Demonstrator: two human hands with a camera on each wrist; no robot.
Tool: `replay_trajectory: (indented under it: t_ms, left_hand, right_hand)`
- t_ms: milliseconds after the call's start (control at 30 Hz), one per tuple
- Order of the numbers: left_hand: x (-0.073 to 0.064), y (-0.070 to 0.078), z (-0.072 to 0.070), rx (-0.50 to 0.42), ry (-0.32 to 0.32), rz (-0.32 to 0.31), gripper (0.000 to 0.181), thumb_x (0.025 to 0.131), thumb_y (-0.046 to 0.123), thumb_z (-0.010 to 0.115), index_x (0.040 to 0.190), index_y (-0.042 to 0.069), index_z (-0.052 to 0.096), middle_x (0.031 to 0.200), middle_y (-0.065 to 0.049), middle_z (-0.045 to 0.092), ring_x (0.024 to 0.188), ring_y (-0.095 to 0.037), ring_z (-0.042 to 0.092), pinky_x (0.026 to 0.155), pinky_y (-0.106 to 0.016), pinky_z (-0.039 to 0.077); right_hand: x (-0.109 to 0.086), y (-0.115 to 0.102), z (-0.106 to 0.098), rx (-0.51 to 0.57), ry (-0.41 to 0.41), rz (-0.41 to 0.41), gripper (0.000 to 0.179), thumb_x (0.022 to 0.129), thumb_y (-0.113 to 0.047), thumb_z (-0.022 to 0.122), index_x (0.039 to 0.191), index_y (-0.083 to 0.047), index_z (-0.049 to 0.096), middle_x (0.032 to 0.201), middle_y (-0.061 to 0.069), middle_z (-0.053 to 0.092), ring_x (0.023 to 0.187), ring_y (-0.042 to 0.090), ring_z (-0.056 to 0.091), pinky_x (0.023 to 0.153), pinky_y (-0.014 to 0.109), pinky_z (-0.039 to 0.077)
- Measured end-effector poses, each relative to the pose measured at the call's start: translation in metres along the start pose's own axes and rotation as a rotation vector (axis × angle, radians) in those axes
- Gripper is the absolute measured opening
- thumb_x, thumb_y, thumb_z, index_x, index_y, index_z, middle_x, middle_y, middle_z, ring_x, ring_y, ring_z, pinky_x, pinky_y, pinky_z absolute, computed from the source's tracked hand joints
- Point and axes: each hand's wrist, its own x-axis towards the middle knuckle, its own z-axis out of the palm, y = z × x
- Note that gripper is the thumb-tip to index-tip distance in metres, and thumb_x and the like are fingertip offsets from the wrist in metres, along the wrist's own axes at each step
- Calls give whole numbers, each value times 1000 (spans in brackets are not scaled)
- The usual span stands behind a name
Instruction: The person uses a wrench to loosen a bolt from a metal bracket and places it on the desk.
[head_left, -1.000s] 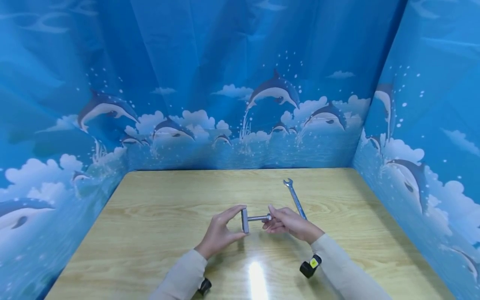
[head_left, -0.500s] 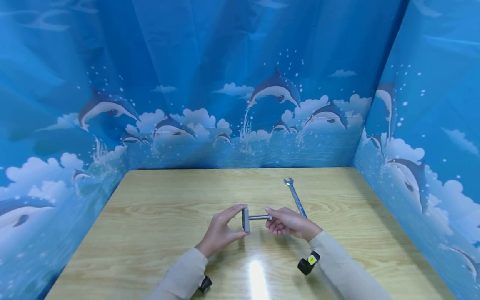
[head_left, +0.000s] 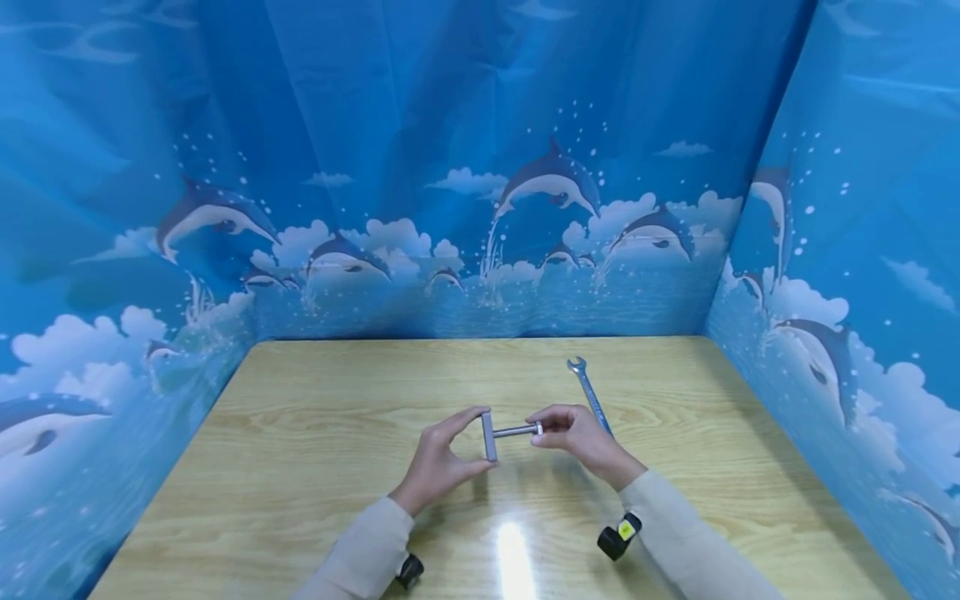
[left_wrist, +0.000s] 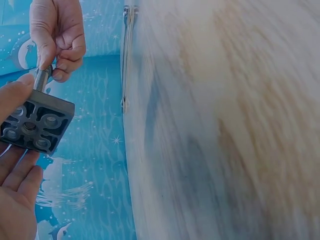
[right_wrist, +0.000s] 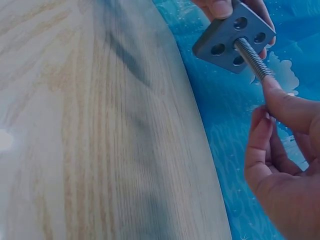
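My left hand (head_left: 437,462) grips a square metal plate (head_left: 489,437) by its edges, thumb on one side and fingers on the other, above the table. A threaded bolt (head_left: 513,431) sticks out of the plate's middle towards the right. Its far end, with a hex head or nut, is pinched by my right hand (head_left: 590,444). In the right wrist view the plate (right_wrist: 227,37) shows a smooth face with several round holes around the bolt (right_wrist: 252,59). Its ribbed back (left_wrist: 61,109) shows in the left wrist view. Fingers partly cover the bolt's end.
An open-ended wrench (head_left: 591,395) lies on the wooden table (head_left: 337,392) just beyond my right hand. Blue dolphin-printed curtains (head_left: 420,167) stand around the table's back and sides. A black wrist camera (head_left: 617,537) hangs under my right sleeve.
My right fingers turn about the bolt's end: they first spread around it, then curl in, and now pinch it from farther round. The plate tilts slightly, and the left hand stays almost in place.
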Motion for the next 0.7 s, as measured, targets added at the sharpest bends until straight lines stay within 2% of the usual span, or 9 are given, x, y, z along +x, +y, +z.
replay_trajectory:
  t_ms: [133,300,433,533,633,700]
  left_hand:
    - [0,1,-1,-5,7,-10,72,63,10,89,128,6,59,132,-5,59,122,-20,56,105,-35,45]
    - [0,0,-1,-6,6,-7,72,63,10,89,128,8,59,131,-6,60,122,-20,56,105,-35,45]
    - [-1,0,-1,-8,0,-4,72,62,9,89,128,9,60,130,-9,60,122,-20,56,105,-35,45]
    - [-1,-1,-1,-2,-6,8,72,62,8,89,128,10,60,130,-9,61,121,-20,57,104,-34,46]
    - [-2,-2,-1,6,-7,27,72,61,7,89,128,10,60,130,-7,61,120,-20,57,104,-32,46]
    - [-2,-2,-2,13,-5,44,73,61,7,89,128,10,60,130,-7,61,120,-20,58,104,-31,46]
  right_hand:
    - [-2,-4,2,17,17,-7,42,82,-11,75,119,3,62,101,11,66,87,17,61,83,36,57]
    - [-3,-5,2,-7,-3,-5,45,81,-15,77,120,1,62,110,18,62,92,20,62,88,42,56]
    - [-3,-2,1,-25,-123,15,59,87,-21,72,138,-6,48,125,19,55,107,27,59,95,43,53]
    - [-3,1,-1,50,-235,42,63,95,-29,61,145,-2,35,133,26,49,115,34,57,102,45,49]
    - [-1,3,-1,141,-288,83,66,100,-40,47,138,12,37,128,31,53,113,36,59,102,44,48]
    - [-1,4,-2,156,-281,122,73,100,-51,41,130,16,45,116,27,62,104,31,65,97,41,52]
